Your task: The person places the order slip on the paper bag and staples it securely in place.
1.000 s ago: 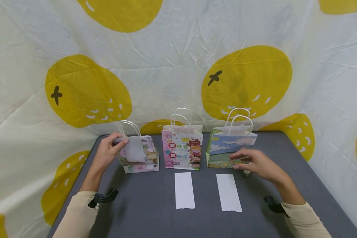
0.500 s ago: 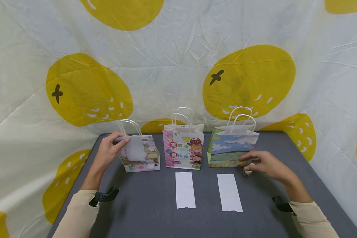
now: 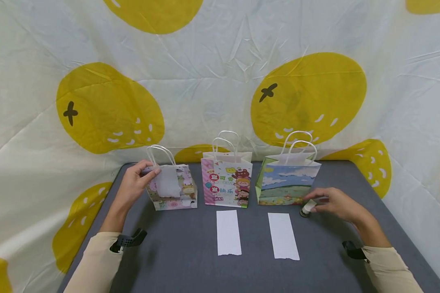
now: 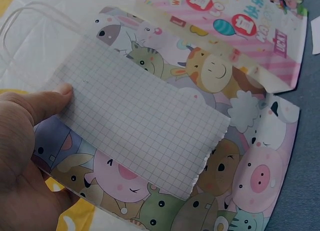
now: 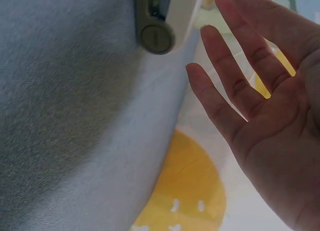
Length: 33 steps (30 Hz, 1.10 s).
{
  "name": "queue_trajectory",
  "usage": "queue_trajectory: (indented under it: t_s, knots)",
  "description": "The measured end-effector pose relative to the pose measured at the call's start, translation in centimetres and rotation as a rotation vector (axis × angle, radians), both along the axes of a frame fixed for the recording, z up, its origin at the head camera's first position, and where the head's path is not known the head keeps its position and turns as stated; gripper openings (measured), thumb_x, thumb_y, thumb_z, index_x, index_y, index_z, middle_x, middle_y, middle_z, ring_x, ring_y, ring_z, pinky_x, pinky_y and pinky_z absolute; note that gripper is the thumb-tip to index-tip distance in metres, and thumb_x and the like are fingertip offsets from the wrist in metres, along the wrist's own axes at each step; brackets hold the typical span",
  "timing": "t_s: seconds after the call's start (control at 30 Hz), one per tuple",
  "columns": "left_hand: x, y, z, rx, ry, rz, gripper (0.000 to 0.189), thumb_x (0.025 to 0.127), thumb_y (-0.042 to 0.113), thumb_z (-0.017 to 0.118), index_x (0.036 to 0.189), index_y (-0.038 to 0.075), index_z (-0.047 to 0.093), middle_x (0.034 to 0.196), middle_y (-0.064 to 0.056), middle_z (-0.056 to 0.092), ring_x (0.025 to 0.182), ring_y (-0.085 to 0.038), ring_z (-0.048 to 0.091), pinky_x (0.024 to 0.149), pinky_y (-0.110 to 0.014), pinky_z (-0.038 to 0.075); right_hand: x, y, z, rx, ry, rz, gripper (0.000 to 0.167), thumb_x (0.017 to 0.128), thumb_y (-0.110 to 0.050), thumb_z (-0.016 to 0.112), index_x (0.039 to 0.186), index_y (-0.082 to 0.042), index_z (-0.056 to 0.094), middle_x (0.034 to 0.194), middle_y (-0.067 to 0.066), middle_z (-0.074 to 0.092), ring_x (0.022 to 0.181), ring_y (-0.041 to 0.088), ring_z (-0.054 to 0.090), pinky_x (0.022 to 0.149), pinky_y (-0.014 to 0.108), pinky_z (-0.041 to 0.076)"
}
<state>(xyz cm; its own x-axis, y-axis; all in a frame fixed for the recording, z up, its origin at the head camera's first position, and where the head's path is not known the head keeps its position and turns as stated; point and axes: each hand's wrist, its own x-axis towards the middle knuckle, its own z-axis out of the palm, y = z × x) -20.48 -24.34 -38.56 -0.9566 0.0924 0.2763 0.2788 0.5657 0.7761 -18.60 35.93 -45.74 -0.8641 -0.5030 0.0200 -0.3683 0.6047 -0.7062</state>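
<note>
At the left, my left hand [image 3: 135, 184] pinches a torn strip of squared paper [image 4: 145, 116] against the front of a paper bag with cartoon animals [image 3: 188, 191]. The thumb lies on the strip; in the left wrist view the other fingers go behind the bag. A small stapler [image 3: 308, 206], white and dark green, is on the table in front of the landscape-print paper bag [image 3: 287, 183]. My right hand [image 3: 339, 204] is beside it, index finger and thumb at its white end. The right wrist view shows the stapler's rounded end [image 5: 157, 38] next to loosely extended fingers.
A pink cartoon paper bag [image 3: 226, 185] stands in the middle between the other two. Two more paper strips [image 3: 229, 233] lie flat on the dark grey table [image 3: 190, 256] in front of the bags. A white cloth with yellow fruit shapes [image 3: 205, 101] hangs behind.
My right hand has moved right and slightly down from in front of the landscape bag to the stapler, uncovering more of the bag's front. My left hand keeps its hold on strip and bag.
</note>
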Motion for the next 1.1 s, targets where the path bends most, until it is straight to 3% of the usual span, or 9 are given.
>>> queue_trajectory:
  t_s: [0.2,0.33,0.8,1.1]
  knots:
    - [-1.4,-1.1,-2.1,0.013,0.008,0.004,0.020,0.099,0.018,0.068,0.114,0.004,0.070,0.113,-0.011,0.065,0.086,-0.020,0.056,0.071,-0.020,0.046,-0.4,0.6,-1.0,0.028,-0.017,0.006,0.035,0.083,-0.007,0.083,0.115,-0.001,0.072,0.113,0.015,0.071,0.103,0.009,0.064,0.089,0.041,0.056]
    - [-1.7,-1.5,-2.5,0.030,0.026,-0.014,0.021,0.099,0.021,0.069,0.113,0.006,0.071,0.113,-0.009,0.065,0.084,-0.019,0.056,0.070,-0.021,0.047,-0.6,0.9,-1.7,0.045,-0.004,0.010,0.034,0.081,-0.004,0.083,0.113,-0.004,0.073,0.115,0.014,0.071,0.106,0.005,0.062,0.089,0.051,0.054]
    - [-1.6,-1.5,-2.6,0.022,0.034,-0.021,0.020,0.099,0.024,0.068,0.110,0.007,0.071,0.106,-0.008,0.063,0.081,-0.021,0.056,0.068,-0.023,0.046,-0.5,0.9,-2.7,0.029,0.098,0.014,0.031,0.077,0.002,0.084,0.106,-0.003,0.073,0.109,0.013,0.071,0.100,0.007,0.062,0.082,0.039,0.058]
    - [-1.6,-1.5,-2.7,0.020,0.034,-0.022,0.020,0.099,0.025,0.068,0.109,0.007,0.071,0.106,-0.008,0.063,0.081,-0.020,0.055,0.067,-0.023,0.045,-0.4,0.4,-2.8,0.111,0.195,0.013,0.031,0.077,0.003,0.084,0.105,-0.005,0.074,0.106,0.010,0.070,0.099,0.017,0.063,0.080,0.036,0.056]
